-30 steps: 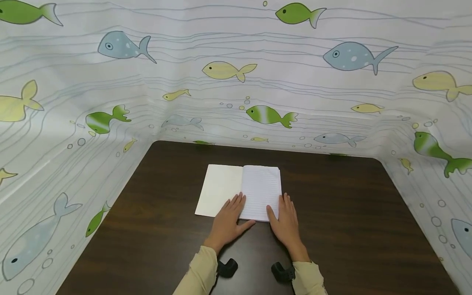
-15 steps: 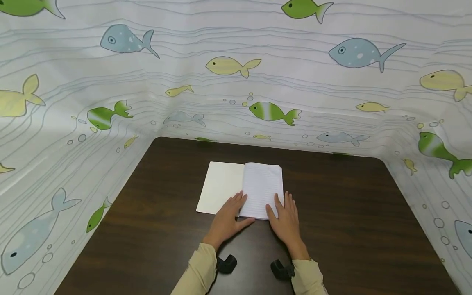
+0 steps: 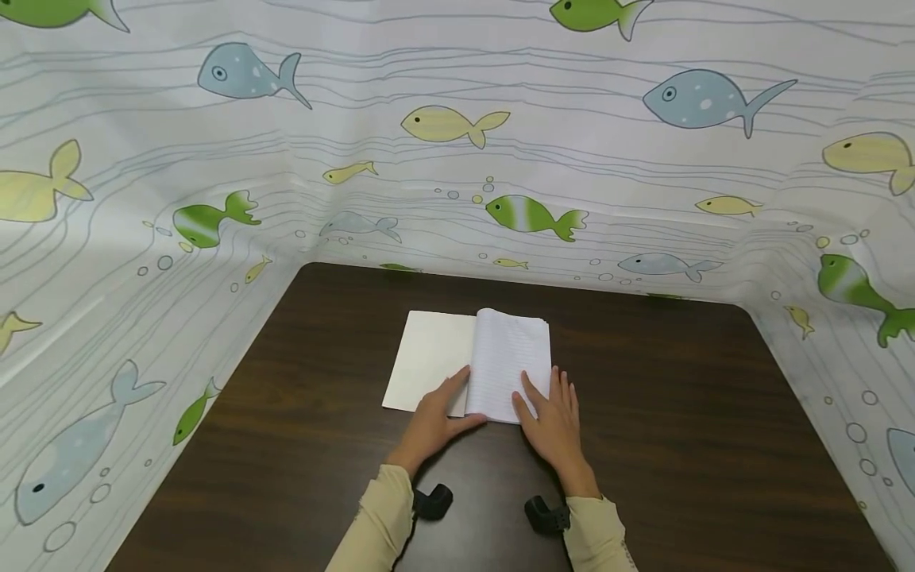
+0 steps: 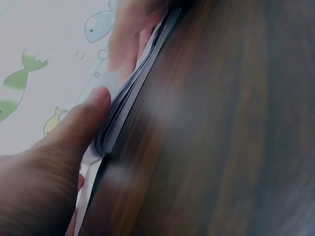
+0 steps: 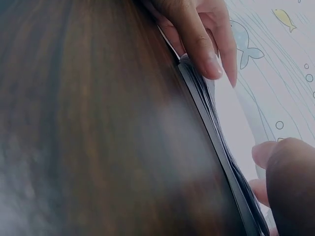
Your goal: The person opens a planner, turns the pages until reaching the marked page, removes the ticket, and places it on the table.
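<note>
An open notebook [image 3: 511, 357] lies on the table, a lined page on the right and a blank cream side [image 3: 432, 345] on the left. Its stacked page edges [image 4: 125, 101] show in the left wrist view, rounded up near the fold. My left hand [image 3: 431, 423] rests at the fold, index finger extended along it and thumb on the lower end of the page stack; its other fingers are mostly hidden. My right hand [image 3: 554, 429] touches the right page with thumb and index finger, while the remaining fingers lie straight along the outer edge.
The dark wooden table [image 3: 679, 413] extends around the notebook. A white sheet with printed fish [image 3: 536, 214] rises along its back and sides. Each wrist carries a black camera mount [image 3: 546, 516].
My left hand has slid left from the lined page to the fold, where the pages now bulge. The right index finger has moved from the edge onto the page. The view has tipped slightly downward.
</note>
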### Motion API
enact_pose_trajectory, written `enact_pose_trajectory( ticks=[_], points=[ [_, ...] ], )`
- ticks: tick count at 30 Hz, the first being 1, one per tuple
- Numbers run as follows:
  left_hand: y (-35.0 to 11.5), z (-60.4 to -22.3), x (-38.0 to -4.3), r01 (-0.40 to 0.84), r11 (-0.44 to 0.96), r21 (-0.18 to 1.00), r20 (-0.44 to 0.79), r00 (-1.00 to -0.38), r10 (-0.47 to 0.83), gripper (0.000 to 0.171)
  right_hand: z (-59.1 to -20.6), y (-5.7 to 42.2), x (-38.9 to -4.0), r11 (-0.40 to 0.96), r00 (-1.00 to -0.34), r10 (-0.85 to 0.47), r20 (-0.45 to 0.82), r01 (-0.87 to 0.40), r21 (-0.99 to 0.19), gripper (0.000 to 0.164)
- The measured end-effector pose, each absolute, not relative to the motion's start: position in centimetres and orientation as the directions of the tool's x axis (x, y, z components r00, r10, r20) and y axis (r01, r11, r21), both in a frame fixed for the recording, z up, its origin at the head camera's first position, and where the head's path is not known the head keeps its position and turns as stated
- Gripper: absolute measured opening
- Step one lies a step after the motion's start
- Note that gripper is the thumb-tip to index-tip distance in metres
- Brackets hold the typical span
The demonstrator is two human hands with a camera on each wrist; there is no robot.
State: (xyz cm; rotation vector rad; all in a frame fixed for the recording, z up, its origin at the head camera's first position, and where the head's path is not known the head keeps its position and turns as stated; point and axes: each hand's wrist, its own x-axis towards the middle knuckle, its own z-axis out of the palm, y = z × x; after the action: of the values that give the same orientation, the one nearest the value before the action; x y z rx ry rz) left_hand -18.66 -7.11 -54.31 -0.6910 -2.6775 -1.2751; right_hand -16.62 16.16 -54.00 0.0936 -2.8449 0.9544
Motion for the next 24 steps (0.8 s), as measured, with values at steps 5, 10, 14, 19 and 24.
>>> enact_pose_trajectory(
  ticks=[5,10,14,19,24],
  points=[
    [-7.7,-54.3,-19.1,0.477,0.500,0.722,0.320,-0.872,0.370,0.085,-54.1,16.2,-16.8,0.810,-0.989,-0.021,0.146,-0.103,-0.577,0.057],
    [-8.3,-54.3,-19.1,0.476,0.520,0.709,0.328,-0.876,0.354,0.082,-54.2,16.2,-16.8,0.802,-0.989,-0.024,0.143,-0.104,-0.589,0.055],
    [-8.6,-54.3,-18.9,0.509,0.529,0.679,0.386,-0.861,0.332,0.084,-54.5,16.1,-16.6,0.793,-0.985,-0.030,0.171,-0.128,-0.596,0.050],
    [-8.8,-54.2,-18.8,0.567,0.507,0.649,0.511,-0.819,0.263,0.083,-54.8,16.3,-16.4,0.798,-0.974,-0.032,0.223,-0.159,-0.581,0.048],
    [-8.7,-53.9,-19.1,0.605,0.522,0.601,0.648,-0.751,0.125,0.084,-54.7,16.6,-16.4,0.811,-0.970,-0.034,0.240,-0.167,-0.561,0.053]
  ],
)
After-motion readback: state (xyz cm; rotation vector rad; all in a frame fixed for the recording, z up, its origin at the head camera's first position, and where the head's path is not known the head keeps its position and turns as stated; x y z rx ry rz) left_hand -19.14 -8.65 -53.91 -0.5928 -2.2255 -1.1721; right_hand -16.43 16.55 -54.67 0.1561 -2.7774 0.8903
